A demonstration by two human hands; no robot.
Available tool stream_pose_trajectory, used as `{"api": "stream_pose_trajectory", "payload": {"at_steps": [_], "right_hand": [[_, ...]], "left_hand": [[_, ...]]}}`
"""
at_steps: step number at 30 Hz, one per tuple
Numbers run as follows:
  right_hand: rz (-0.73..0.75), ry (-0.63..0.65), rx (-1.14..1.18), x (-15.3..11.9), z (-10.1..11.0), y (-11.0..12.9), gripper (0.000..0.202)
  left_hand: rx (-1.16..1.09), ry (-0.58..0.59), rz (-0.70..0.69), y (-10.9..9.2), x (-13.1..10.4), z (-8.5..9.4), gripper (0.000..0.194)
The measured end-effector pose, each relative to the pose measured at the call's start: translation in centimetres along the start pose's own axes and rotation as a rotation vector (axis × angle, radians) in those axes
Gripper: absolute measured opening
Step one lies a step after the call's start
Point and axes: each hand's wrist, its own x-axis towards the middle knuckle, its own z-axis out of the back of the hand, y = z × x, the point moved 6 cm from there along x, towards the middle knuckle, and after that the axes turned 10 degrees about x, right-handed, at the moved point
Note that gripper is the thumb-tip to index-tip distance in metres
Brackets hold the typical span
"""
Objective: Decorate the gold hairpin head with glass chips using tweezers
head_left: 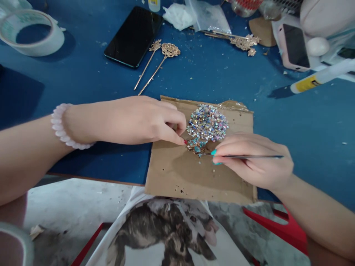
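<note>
A piece of cardboard [177, 177] lies at the table's front edge, bearing a round heap of glittering multicoloured chips [208, 122]. Just below the heap is a small gold ornament [196, 145] set with blue chips. My left hand [155, 120] has its fingers curled, with thumb and forefinger pinching the ornament's left edge. In my right hand [252, 157] is a slim metal tool that looks like tweezers [249, 156], gripped between thumb and fingers. Its tip touches or nearly touches the ornament's lower right side. Whether a chip is at the tip is too small to tell.
Two gold hairpins [159, 66] lie beyond my left hand, beside a black phone [134, 37]. A tape roll [33, 33] is at far left. More hairpins [244, 42], a pink-edged phone [294, 47] and a yellow-labelled glue tube [307, 83] are at right.
</note>
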Motion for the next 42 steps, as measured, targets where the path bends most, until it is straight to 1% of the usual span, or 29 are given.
{"api": "stream_pose_trajectory", "payload": {"at_steps": [3, 8, 10, 14, 18, 22, 25, 27, 29, 32, 36, 42], "right_hand": [[0.002, -0.007, 0.015, 0.0, 0.0, -0.1, 0.008], [0.008, -0.012, 0.023, 0.0, -0.1, -0.2, 0.009], [0.006, -0.015, 0.032, -0.1, -0.1, -0.2, 0.01], [0.009, -0.018, 0.054, -0.2, -0.2, -0.3, 0.009], [0.016, -0.024, 0.085, -0.2, -0.4, -0.4, 0.007], [0.0, -0.074, 0.109, -0.4, 0.0, -0.9, 0.006], [-0.037, -0.14, 0.111, -0.7, 0.6, -1.5, 0.008], [-0.059, -0.179, 0.109, -0.9, 1.0, -2.0, 0.01], [-0.086, -0.197, 0.105, -1.2, 1.3, -2.6, 0.012], [-0.143, -0.175, 0.101, -1.5, 1.4, -4.0, 0.016], [-0.257, -0.149, 0.119, -2.1, 1.7, -6.8, 0.028], [-0.409, -0.191, 0.133, -2.3, 3.0, -10.6, 0.035]], "left_hand": [[0.008, 0.047, 0.014, 0.0, 0.1, -0.1, 0.059], [0.018, 0.046, -0.014, -0.3, 0.0, 0.1, 0.058], [0.022, 0.037, -0.014, -0.3, -0.1, 0.1, 0.052], [-0.025, -0.021, -0.009, -0.3, -0.1, 0.3, 0.04], [-0.056, -0.005, 0.023, -0.1, -0.1, 0.2, 0.036], [-0.048, 0.002, 0.013, 0.1, -0.2, -0.2, 0.034], [-0.104, 0.031, 0.026, 0.5, -0.4, -0.7, 0.036], [-0.15, 0.03, 0.03, 0.6, -0.4, -0.8, 0.036], [-0.15, 0.029, 0.014, 0.6, -0.4, -0.8, 0.037], [-0.151, 0.028, -0.014, 0.4, -0.4, -0.9, 0.038], [-0.162, 0.027, -0.024, 0.6, -0.3, -1.1, 0.038], [-0.171, 0.036, -0.008, 1.2, -0.4, -1.6, 0.034]]}}
